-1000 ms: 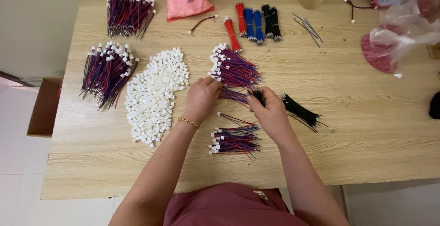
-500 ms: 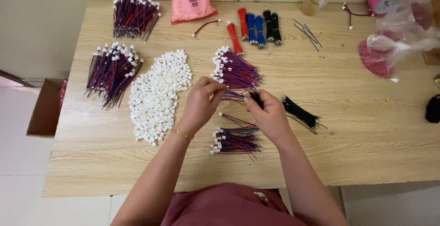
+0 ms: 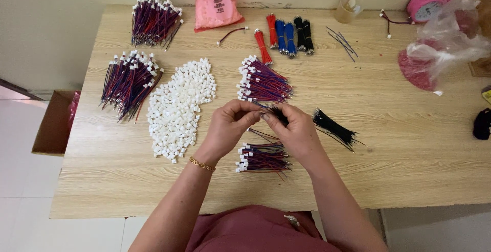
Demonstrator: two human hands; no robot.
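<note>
**Reader:** Working at which stage?

**Legend:** Mid-run, by the look of it. The left hand point(image 3: 228, 125) and right hand point(image 3: 293, 131) meet above the wooden table point(image 3: 409, 150), fingertips of both pinched together on a thin wire lead point(image 3: 262, 107) held between them; the right hand also clasps a tuft of black wires point(image 3: 279, 114). Whether a connector is already seated cannot be told.

**Reader:** What seems done, what left?

**Legend:** Four bundles of red-and-blue leads carry white ends: one just below the hands point(image 3: 263, 158), one just above them point(image 3: 262, 83), two at far left point(image 3: 129, 81) point(image 3: 153, 19). Left over: one heap of loose white connectors point(image 3: 179, 106), uncountable; one loose bunch of black wires point(image 3: 335, 128) right of the hands; five tied wire bundles point(image 3: 286, 35) at the back, two red, two blue, one black.
</note>
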